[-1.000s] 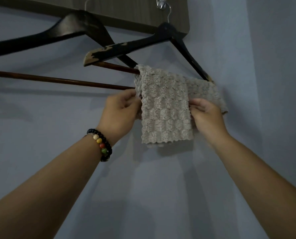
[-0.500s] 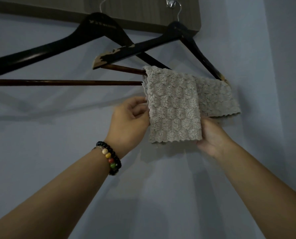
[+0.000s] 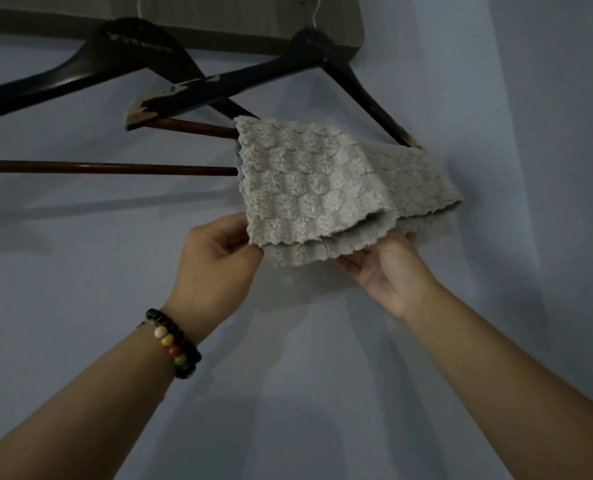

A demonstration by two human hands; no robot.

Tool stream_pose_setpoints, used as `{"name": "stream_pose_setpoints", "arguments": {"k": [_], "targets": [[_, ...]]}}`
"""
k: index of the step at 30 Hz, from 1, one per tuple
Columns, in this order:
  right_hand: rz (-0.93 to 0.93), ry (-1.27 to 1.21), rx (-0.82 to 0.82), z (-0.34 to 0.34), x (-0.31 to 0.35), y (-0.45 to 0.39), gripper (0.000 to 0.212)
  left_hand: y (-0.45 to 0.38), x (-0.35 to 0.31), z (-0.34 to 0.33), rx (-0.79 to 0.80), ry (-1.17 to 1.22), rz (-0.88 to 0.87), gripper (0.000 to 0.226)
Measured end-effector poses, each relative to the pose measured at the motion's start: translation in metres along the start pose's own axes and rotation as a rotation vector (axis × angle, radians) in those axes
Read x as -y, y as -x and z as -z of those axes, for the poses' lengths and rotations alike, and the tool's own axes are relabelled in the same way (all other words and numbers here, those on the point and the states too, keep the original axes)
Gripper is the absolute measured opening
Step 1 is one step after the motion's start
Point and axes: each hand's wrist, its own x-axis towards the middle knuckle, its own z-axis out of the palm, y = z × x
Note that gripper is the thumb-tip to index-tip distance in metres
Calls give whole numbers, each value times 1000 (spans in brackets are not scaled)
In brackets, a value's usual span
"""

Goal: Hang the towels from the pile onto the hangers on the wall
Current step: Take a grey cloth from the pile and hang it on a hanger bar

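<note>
Grey textured towel (image 3: 309, 181) is draped over the brown crossbar (image 3: 191, 127) of the right-hand black hanger (image 3: 253, 77), toward the bar's right end, hanging in layers with the lower edges uneven. That hanger has chipped paint at its left tip and hangs by a metal hook (image 3: 310, 12) from a wooden wall board (image 3: 246, 32). A second black hanger (image 3: 80, 71) sits to the left, partly behind the first; its own brown bar (image 3: 104, 167) runs lower and ends behind the towel's left edge.

Left hand (image 3: 215, 261) pinches the towel's lower left corner, fingers curled, thumb against the fabric. Beaded bracelet (image 3: 174, 342) on the left wrist, dark beads plus cream, yellow, red, green ones.

Right hand (image 3: 388, 275) is under the towel's lower right edge, palm up, fingers reaching beneath the bottom layer; fingertips are hidden by the cloth, so cannot tell if it grips or only supports.

Both forearms reach up from the bottom corners. Background is a plain bluish-grey wall (image 3: 513, 133), dim light.
</note>
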Motion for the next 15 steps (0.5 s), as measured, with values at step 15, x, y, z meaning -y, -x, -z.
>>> {"name": "stream_pose_setpoints", "arguments": {"k": [15], "targets": [[388, 516, -328, -7, 15, 28, 45, -8, -12, -11, -52, 11, 203, 18]]}}
